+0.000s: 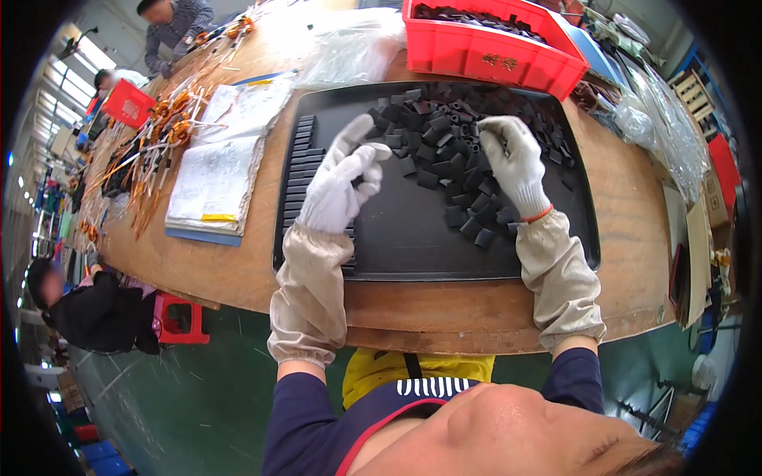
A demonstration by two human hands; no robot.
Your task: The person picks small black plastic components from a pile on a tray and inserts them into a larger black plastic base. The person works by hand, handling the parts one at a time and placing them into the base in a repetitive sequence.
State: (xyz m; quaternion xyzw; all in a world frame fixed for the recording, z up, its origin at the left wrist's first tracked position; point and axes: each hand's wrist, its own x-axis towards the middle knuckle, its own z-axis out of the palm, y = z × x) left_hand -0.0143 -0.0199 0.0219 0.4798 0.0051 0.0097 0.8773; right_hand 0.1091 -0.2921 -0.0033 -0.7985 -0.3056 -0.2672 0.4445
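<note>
Right hand (514,163) curls over the heap of black tubes (444,144) on the tray (397,247), can't tell if gripping; left hand (345,176), forefinger out, others bent, grip unclear too. Light, single-tube pinches should work best!

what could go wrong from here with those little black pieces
The left sleeve passes over the neat row of pieces, so it could brush some out of line. The right hand is at the loose pile; a careless sweep might scatter pieces across the tray.
</note>
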